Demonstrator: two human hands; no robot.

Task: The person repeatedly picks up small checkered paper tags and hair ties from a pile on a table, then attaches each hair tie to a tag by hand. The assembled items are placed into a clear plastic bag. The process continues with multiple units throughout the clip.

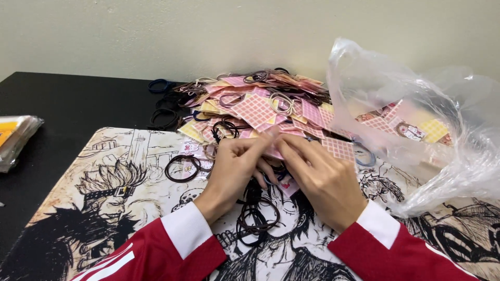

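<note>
Two hands meet over a pile of cards. Left hand (234, 166) and right hand (323, 177) pinch one pink checked card (274, 151) between fingertips, raised off the pile of cards (255, 106) so an elastic band can be handled.

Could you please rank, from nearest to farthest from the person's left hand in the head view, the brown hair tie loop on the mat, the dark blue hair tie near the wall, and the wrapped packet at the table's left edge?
From the left hand:
1. Brown hair tie loop, just left, on the mat.
2. Dark blue hair tie, farther back by the wall.
3. Wrapped packet, far left edge.

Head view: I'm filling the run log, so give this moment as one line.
left hand and right hand: fingers pinch pink checked card | card pile behind | plastic bag right | hair ties on mat
</note>
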